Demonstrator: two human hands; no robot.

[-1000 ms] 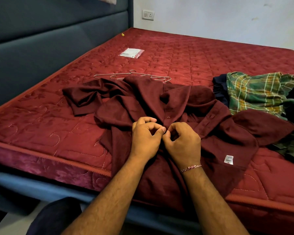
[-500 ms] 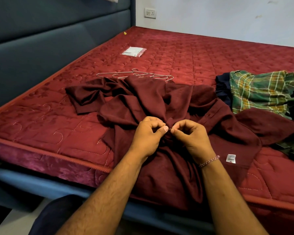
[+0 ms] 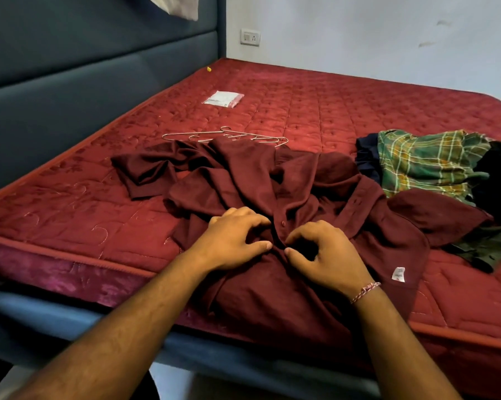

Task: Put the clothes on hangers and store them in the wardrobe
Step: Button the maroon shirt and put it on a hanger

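Maroon shirt (image 3: 272, 203) lies spread and rumpled at the near edge of the one red mattress (image 3: 315, 111), its front placket facing up with one button (image 3: 283, 224) plainly showing and one white label (image 3: 398, 274) turned out on its right hem. Both hands rest on it at the near middle, close together but not touching: the left hand (image 3: 232, 241) lies with fingers loosely bent, fingertips on the cloth just left of the placket, and the right hand (image 3: 327, 255) sits just right of it with fingers curled over the fabric and thumb stretched toward the left thumb; whether either actually pinches cloth cannot be told. One braided thread band (image 3: 365, 290) circles the right wrist. To the right, near the shirt's right sleeve, lies a heap of other clothes: one green plaid garment (image 3: 425, 163), one dark navy piece (image 3: 365, 157) at its left, and one olive-dark piece (image 3: 492, 243) nearer; how many more are in the heap is unclear. Just beyond the shirt's collar, partly tucked under it, lie thin metal hangers (image 3: 229, 136), overlapped so that their count is uncertain. Farther off sits one small clear packet (image 3: 223, 99), and at the far left edge one tiny yellow object (image 3: 209, 69). One blue padded headboard (image 3: 70, 82) runs along the left, and one wall socket (image 3: 250, 37) sits on the far wall.
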